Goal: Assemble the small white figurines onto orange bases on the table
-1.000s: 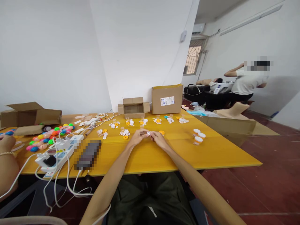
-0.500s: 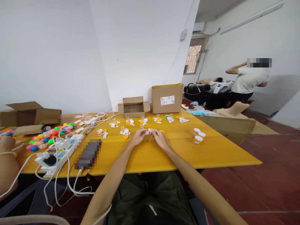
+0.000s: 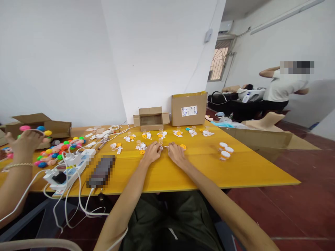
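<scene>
left hand [image 3: 152, 152] and right hand [image 3: 176, 153] low at the table [image 3: 199, 172], facing, narrow gap between. fingers of both curled inward; small white pieces [image 3: 161, 148] show in the gap, right at the fingertips, though too small and blurred to tell whether either set is clamped on them. just beside the right hand, an orange ring [image 3: 183, 147]; just beyond the gap, a clear cup [image 3: 160, 141]. left of the left hand, a cluster of white parts [image 3: 141, 146] with an orange disc [image 3: 142, 152] at its near edge. farther back, more such clusters in a row, then an open carton [image 3: 151, 120] and a taller box [image 3: 188, 120] by the wall. right, well apart: three white-lidded tubs [image 3: 225, 154], grouped. left: power strip [image 3: 75, 170], then a co-worker's hand [image 3: 27, 141], raised, coloured balls at its fingers.
</scene>
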The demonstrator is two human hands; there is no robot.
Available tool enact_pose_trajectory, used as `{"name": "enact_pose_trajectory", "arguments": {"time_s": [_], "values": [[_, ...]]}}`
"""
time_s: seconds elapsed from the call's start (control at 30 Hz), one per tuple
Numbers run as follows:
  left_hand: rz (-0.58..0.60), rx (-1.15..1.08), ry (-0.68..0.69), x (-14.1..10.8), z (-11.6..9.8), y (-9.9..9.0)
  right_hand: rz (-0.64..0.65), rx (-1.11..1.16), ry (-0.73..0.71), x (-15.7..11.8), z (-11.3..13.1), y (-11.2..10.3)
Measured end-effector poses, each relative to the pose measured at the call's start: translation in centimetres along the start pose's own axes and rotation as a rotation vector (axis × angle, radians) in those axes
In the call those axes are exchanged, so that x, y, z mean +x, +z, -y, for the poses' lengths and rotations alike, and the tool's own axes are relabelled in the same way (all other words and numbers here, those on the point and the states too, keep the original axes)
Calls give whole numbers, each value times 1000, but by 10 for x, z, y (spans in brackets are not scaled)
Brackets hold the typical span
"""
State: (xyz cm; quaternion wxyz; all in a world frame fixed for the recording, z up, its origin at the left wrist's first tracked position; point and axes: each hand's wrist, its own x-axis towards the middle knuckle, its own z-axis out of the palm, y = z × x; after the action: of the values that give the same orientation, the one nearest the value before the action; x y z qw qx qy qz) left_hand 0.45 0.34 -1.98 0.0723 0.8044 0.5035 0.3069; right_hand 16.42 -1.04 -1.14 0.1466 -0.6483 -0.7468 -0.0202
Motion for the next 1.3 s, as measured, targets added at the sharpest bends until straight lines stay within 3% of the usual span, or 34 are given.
{"name": "enact_pose_trajectory", "arguments": {"time_s": [0.3, 0.73, 1.13, 1.3], "values": [[17, 71, 16, 0, 0, 1, 1, -22, 4, 10, 10, -1], [-24, 66, -2, 0, 1, 4, 14, 4, -68, -3, 11, -13], [-72, 123, 19, 1, 4, 5, -78, 121, -308, -7, 6, 0], [-46, 127, 3, 2, 3, 5, -93, 99, -330, -4, 5, 3]]}}
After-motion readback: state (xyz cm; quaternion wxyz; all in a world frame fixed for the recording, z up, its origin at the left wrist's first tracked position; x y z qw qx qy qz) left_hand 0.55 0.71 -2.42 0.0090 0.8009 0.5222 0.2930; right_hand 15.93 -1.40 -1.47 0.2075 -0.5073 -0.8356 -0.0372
